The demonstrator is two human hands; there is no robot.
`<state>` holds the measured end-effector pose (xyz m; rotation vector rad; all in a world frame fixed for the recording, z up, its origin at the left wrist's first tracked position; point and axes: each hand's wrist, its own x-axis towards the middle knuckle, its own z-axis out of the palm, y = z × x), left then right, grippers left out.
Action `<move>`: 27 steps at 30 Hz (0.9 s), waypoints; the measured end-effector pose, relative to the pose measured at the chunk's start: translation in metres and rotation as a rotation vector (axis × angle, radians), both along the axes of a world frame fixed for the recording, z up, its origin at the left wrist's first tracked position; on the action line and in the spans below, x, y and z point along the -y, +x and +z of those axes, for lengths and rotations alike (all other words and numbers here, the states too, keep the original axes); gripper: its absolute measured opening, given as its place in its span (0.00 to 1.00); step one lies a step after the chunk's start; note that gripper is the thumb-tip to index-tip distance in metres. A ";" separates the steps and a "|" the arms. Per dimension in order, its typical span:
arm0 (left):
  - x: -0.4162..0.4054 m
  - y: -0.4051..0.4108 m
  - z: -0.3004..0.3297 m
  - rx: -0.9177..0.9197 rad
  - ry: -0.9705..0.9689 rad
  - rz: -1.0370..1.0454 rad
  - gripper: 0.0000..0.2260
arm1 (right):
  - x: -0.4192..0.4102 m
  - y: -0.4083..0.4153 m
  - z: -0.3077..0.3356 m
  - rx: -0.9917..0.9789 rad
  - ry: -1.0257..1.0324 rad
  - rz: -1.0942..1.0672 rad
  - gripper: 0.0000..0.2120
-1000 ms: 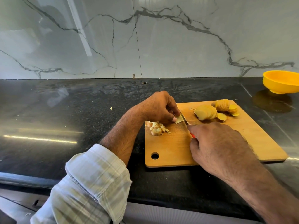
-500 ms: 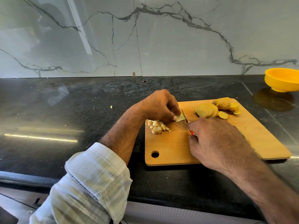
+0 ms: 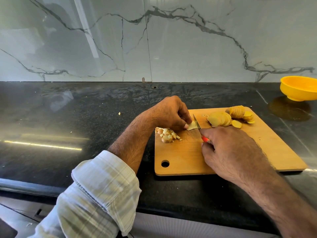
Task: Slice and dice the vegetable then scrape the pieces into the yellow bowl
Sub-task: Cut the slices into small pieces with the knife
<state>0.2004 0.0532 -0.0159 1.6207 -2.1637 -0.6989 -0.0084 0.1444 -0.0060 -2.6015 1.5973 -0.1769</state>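
The cutting board (image 3: pixel 228 157) is showing smooth, matt wood. The counter (image 3: pixel 85 117) is gleaming as polished dark stone, and the wall (image 3: pixel 154 40) is shining like glossy marble. The yellow bowl (image 3: pixel 299 88) is looking like smooth plastic. The sleeve (image 3: pixel 103 191) is showing soft woven cloth.

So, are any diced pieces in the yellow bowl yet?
No, what shows of the bowl is bare, and the diced pieces lie on the board.
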 end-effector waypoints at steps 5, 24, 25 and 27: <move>0.000 -0.001 0.000 -0.004 0.004 0.002 0.07 | 0.003 0.003 -0.005 0.028 -0.005 -0.013 0.10; -0.004 0.004 0.003 -0.010 -0.006 0.006 0.07 | 0.010 0.014 0.008 -0.039 0.074 0.002 0.09; -0.004 0.003 0.003 -0.008 -0.004 0.006 0.06 | 0.006 0.013 0.008 -0.031 0.073 -0.003 0.09; -0.004 0.002 0.004 -0.004 -0.001 0.006 0.06 | 0.001 0.012 0.010 -0.023 0.089 -0.003 0.10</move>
